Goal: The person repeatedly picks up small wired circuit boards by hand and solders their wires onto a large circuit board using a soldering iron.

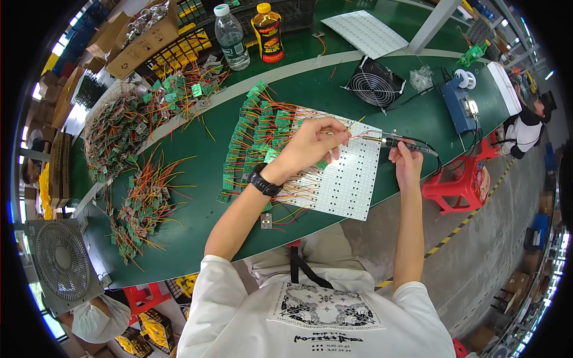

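My left hand (313,143) pinches a thin wire over the white perforated panel (352,179) that lies on the green bench (197,221). A black watch sits on that wrist. My right hand (407,160) grips a soldering iron (401,142) whose tip points left toward the pinched wire. Rows of small green circuit boards with red and yellow wires (256,128) lie fanned out along the panel's left side.
Heaps of wired boards (128,128) cover the bench's left part. A small black fan (375,83), a blue soldering station (461,106), a water bottle (231,39) and an orange-labelled bottle (268,33) stand behind. A red stool (459,182) is at right, a grey fan (62,262) lower left.
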`<move>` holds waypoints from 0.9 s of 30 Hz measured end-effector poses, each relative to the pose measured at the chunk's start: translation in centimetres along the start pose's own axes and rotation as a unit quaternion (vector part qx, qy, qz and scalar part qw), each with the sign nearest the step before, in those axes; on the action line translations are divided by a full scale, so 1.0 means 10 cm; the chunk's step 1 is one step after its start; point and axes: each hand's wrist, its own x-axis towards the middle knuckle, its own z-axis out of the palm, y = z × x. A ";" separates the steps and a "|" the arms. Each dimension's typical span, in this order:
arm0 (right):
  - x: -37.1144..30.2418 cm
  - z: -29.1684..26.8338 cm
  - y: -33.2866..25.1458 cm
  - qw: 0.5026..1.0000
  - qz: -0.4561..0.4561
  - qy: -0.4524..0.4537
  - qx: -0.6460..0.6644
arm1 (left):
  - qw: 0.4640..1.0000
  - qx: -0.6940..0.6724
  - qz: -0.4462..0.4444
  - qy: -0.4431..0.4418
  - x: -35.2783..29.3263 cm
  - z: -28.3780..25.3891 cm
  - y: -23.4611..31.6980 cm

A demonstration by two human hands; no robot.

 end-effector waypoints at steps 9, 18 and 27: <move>-0.06 0.12 -0.01 0.997 -0.027 -0.009 -0.073 | 0.837 0.503 0.184 0.115 0.03 -0.01 -0.49; -0.07 0.08 0.03 0.993 -0.037 -0.031 -0.106 | 0.819 0.525 0.188 0.136 0.05 -0.02 -0.57; -0.08 0.11 0.01 0.989 -0.040 -0.042 -0.135 | 0.814 0.533 0.186 0.135 0.05 -0.03 -0.57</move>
